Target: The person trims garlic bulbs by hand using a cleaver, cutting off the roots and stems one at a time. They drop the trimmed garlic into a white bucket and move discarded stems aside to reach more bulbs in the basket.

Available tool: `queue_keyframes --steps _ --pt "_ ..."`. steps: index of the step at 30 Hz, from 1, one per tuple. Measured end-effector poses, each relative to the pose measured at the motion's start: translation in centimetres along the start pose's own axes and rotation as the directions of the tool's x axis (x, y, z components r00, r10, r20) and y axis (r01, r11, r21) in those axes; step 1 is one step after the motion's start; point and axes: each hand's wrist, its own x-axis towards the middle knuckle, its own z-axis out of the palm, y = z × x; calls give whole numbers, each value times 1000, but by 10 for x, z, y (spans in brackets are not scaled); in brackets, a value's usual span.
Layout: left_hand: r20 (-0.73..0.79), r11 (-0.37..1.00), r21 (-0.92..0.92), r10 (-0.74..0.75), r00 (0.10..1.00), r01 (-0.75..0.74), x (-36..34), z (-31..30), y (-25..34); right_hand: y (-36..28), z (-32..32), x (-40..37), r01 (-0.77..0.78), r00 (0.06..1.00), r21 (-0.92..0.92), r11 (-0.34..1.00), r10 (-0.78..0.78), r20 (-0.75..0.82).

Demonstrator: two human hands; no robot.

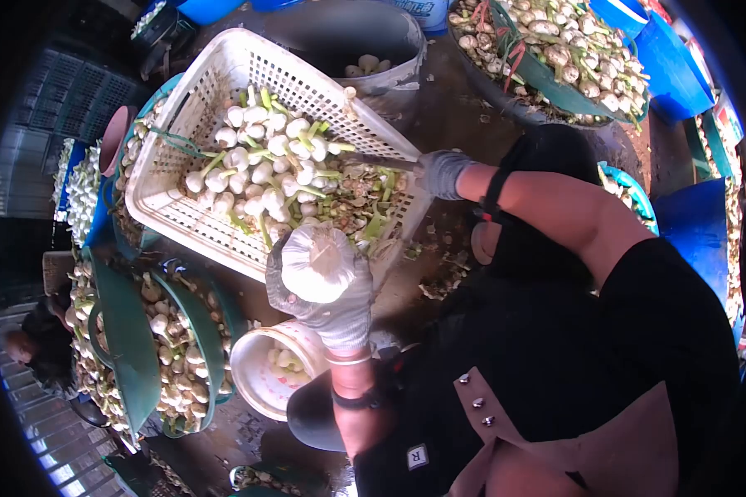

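Note:
My left hand (327, 311), in a grey-white glove, holds a large white garlic bulb (317, 263) by the near edge of the white plastic crate (211, 244). My right hand (444, 174), gloved too, is closed around a knife (389, 163) at the crate's right edge. The knife's blade points left over the crate, apart from the bulb in my left hand. In the crate lie several trimmed garlic bulbs (261, 172) with green stems, and a heap of peelings and cut stems (365, 199) on the right side.
A white bucket (253, 373) with some bulbs stands below the crate. Green baskets (124, 331) of garlic are at the left, and a full basket (555, 58) is at the upper right. A grey tub (410, 70) stands behind the crate. Another person (46, 335) is at far left.

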Motion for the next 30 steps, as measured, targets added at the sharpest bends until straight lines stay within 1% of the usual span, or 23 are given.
queue_keyframes --steps 1,2,3,4,5,8,9,11,12,13,15,16,17,18,19,21,23,24,25,26,27,29,30 --pt "-307 908 -279 -392 867 311 -4 23 22 -21 -25 -10 11 1000 -13 1000 -11 -7" --pt "351 954 284 -8 936 -98 4 -14 0 -51 -49 -33 67 989 87 994 -55 -137" --pt "-132 993 117 -8 991 23 -12 10 -46 -75 -53 -49 133 962 213 968 -74 -264" --pt "-82 981 -87 -178 981 171 -16 11 -55 -77 -50 -44 322 893 154 934 -246 -377" --pt "1 908 -282 -324 946 311 -16 13 -59 -85 -60 -43 342 884 140 929 -268 -382" --pt "163 834 -431 -304 939 345 -23 4 -73 -107 -92 -71 624 704 113 774 -493 -511" --pt "245 842 -253 -422 873 477 -25 1 -73 -106 -99 -76 620 704 105 778 -493 -511" --pt "226 678 -543 -450 864 495 -31 1 -70 -103 -108 -86 712 627 -16 702 -645 -436" --pt "272 888 -271 -299 915 371 -48 0 -105 -103 -111 -89 697 668 -23 717 -661 -342" --pt "376 909 307 155 914 -281 -52 -12 -120 -102 -113 -91 700 667 -25 714 -666 -334" --pt "364 995 49 -99 926 88 -54 -9 -110 -101 -114 -93 722 652 -51 690 -704 -283" --pt "363 994 52 -105 926 93 -49 -6 -91 -102 -112 -94 670 709 -97 736 -673 -213" --pt "330 734 -550 -247 911 398 -39 -2 -64 -102 -110 -93 670 709 -93 736 -673 -210" --pt "386 95 -889 -366 847 447 -34 2 -50 -104 -109 -92 688 707 89 721 -636 -309" --pt "479 208 -720 -542 691 662 -44 2 -79 -107 -110 -92 694 710 263 670 -579 -400" --pt "491 476 -593 -425 760 649 -35 5 -70 -112 -107 -91 664 740 321 675 -531 -414" --pt "430 454 -642 -454 780 618 -25 16 -44 -114 -98 -82 671 730 605 429 -526 -436" --pt "440 633 -517 -380 813 576 -29 19 -47 -118 -100 -81 759 650 412 504 -562 -511" --pt "463 784 -374 -306 832 496 -33 22 -51 -119 -100 -80 757 653 415 505 -563 -507" --pt "501 960 -84 -192 844 269 -33 19 -61 -120 -99 -79 706 697 351 615 -516 -499" --pt "500 957 -80 -204 842 279 -33 18 -60 -120 -96 -78 642 735 284 712 -466 -492" --pt "540 945 -187 -131 832 270 -37 15 -55 -108 -80 -46 692 719 521 500 -407 -564" --pt "534 931 -198 -160 830 306 -34 21 -58 -103 -81 -42 610 792 647 457 -382 -476"
